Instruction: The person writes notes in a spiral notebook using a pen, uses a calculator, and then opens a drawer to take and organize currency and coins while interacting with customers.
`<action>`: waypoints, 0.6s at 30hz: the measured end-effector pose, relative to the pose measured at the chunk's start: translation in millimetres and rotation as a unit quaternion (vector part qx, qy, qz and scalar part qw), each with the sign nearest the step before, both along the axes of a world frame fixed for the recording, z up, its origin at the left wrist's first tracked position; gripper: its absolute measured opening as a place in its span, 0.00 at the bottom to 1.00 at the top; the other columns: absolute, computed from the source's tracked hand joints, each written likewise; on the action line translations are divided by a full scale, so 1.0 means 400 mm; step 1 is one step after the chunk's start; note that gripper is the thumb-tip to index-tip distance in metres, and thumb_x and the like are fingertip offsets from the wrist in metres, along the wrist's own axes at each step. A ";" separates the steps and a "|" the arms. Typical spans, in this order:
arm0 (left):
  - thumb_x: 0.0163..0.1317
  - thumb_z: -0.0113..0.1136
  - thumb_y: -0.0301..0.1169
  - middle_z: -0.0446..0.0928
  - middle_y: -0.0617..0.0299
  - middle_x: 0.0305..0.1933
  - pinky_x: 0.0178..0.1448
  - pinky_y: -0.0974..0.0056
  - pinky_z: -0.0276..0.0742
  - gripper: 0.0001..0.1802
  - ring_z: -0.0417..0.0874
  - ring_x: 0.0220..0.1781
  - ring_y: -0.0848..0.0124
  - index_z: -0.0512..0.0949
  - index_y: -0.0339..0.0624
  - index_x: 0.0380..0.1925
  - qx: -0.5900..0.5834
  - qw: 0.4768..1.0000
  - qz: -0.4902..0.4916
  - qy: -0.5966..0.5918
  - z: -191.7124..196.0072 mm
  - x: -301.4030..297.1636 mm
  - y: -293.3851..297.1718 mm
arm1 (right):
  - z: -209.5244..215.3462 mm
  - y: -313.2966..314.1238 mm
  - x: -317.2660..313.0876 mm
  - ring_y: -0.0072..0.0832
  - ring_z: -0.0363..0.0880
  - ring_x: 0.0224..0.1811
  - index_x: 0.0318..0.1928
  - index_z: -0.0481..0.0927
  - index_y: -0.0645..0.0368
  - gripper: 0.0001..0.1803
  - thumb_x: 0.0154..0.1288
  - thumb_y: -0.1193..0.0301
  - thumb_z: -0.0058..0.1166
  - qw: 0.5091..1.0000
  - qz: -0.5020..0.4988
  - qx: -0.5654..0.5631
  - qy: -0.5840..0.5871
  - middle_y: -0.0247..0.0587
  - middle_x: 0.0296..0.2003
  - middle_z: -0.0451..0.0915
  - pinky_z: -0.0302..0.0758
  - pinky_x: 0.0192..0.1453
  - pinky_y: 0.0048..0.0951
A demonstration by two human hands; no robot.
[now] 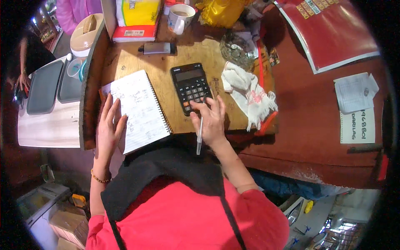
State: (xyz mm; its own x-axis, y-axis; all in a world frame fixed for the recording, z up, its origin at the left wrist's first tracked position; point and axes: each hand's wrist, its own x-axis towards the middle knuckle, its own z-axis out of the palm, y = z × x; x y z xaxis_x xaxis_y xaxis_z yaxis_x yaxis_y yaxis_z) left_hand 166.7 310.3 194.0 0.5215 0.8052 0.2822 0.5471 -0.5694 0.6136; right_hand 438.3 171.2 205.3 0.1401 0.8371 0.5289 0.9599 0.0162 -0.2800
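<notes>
A spiral notebook (146,114) with handwriting on its page lies open on the wooden table. My left hand (110,125) rests flat along its left side, fingers stretched out. To the right of the notebook sits a black calculator (189,76), tilted slightly. Over its lower keys is my right hand (211,121), with a fingertip at the keypad; I cannot tell whether a key is pressed. A clear pen (199,141) is held in that same hand, its lower end pointing back toward me.
A white fringed cloth (245,89) lies right of the calculator, below a glass dish (236,49) holding coins. Farther back stand a mug (181,18) and a dark rectangular object (158,48). Grey trays (45,87) sit beyond the raised left edge, near another person's hand (23,81).
</notes>
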 end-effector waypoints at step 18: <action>0.61 0.56 0.28 0.58 0.46 0.70 0.70 0.58 0.57 0.26 0.59 0.71 0.53 0.68 0.35 0.60 0.019 1.000 0.001 0.014 0.005 0.014 -0.010 | 0.008 -0.063 0.073 0.38 0.70 0.54 0.46 0.78 0.57 0.15 0.58 0.68 0.57 0.993 -0.117 -0.005 0.003 0.42 0.43 0.77 0.56 0.65 0.48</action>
State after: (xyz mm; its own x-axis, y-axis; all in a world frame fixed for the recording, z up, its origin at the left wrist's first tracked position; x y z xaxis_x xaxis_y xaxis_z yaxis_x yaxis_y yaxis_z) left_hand 172.5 306.3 195.9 0.5286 0.7945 0.2988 0.5643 -0.5919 0.5755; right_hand 467.5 145.9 208.6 0.3342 0.7867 0.5190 0.9355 -0.2100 -0.2841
